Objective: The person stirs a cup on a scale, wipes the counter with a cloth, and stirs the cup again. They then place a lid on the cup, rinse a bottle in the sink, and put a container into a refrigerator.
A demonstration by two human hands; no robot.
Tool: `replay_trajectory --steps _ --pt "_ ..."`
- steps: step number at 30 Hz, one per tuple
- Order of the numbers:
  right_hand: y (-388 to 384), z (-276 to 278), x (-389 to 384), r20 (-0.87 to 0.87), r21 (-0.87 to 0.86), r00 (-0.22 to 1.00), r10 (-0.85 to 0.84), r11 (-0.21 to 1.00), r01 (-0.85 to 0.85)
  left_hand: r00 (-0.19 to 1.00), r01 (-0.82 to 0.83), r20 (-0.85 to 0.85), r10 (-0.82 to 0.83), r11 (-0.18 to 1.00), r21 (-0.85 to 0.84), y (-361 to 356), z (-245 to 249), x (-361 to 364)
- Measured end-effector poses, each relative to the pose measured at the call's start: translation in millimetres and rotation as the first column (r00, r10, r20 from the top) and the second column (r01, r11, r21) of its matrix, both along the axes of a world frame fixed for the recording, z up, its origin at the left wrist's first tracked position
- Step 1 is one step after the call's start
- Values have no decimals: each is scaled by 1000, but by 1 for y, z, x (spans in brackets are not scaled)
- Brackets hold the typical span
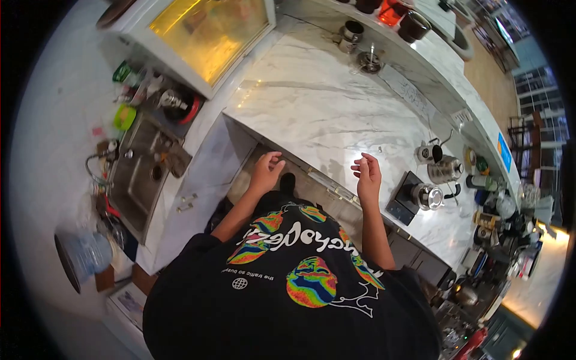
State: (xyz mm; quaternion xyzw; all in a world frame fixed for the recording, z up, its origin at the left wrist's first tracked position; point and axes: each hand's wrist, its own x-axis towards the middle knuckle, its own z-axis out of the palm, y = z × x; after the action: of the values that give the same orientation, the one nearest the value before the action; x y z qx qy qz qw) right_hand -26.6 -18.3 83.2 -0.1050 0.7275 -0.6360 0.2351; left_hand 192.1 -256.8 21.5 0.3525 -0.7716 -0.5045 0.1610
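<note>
Nothing is held — left hand (266, 173) and right hand (367, 175) are loosely curled over the counter (312, 108). The steel jug (427, 195) looks hard, slippery — best taken by its handle.

Polished stone, shiny steel, matt cloth
The counter (324, 108) is glossy white marble with grey veins, smooth enough to catch lamp glare; the kettle (445, 170) is mirror-bright metal, the sink (135, 180) duller steel; the T-shirt (288, 306) is matt black cloth with a colour print
</note>
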Motion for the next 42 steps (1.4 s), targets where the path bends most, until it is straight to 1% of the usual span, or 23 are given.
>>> replay_trajectory --steps 2,5,8,11,14,17,21,24,25,28,31,35,37,40,42 --pt "6 2 8 21 -8 999 32 999 -32 998 -57 4 57 998 11 18 0 31" --pt "7 -1 18 72 -27 995 62 998 -60 987 -152 68 145 982 112 44 -14 73" --pt "16 -10 39 123 -13 987 99 995 -98 971 -233 87 221 959 161 73 -16 106" --pt "14 -16 59 145 -34 975 168 986 -165 966 -257 78 247 951 172 93 -12 137" --pt "6 -24 76 185 5 962 200 979 -204 941 -339 73 331 925 169 99 -18 168" --pt "-13 -27 97 137 37 947 289 954 -297 913 -408 59 404 902 137 92 -19 196" --pt "-60 -27 126 87 36 909 407 911 -412 844 -533 46 535 823 198 58 -24 233" --pt "-110 -28 154 62 31 897 437 898 -440 831 -553 -18 556 830 69 17 -20 267" --pt "-129 -30 166 61 55 898 436 897 -439 820 -565 -43 571 820 93 2 -11 278" --pt "-184 -49 192 -4 39 873 488 873 -487 798 -601 15 603 792 108 -41 12 315" --pt "-231 -58 226 6 80 883 470 879 -469 759 -646 -58 649 761 65 -80 2 356" --pt "-292 -84 260 -135 212 829 542 834 -510 781 -620 -7 625 776 114 -121 -3 395" --pt "-321 -75 281 -187 302 790 584 799 -520 803 -593 11 596 797 114 -138 3 402" --pt "-358 -67 305 -196 317 777 599 788 -527 821 -569 7 571 815 110 -162 8 400" --pt "-378 -70 314 -335 393 734 591 796 -461 823 -567 30 567 819 88 -174 9 394"
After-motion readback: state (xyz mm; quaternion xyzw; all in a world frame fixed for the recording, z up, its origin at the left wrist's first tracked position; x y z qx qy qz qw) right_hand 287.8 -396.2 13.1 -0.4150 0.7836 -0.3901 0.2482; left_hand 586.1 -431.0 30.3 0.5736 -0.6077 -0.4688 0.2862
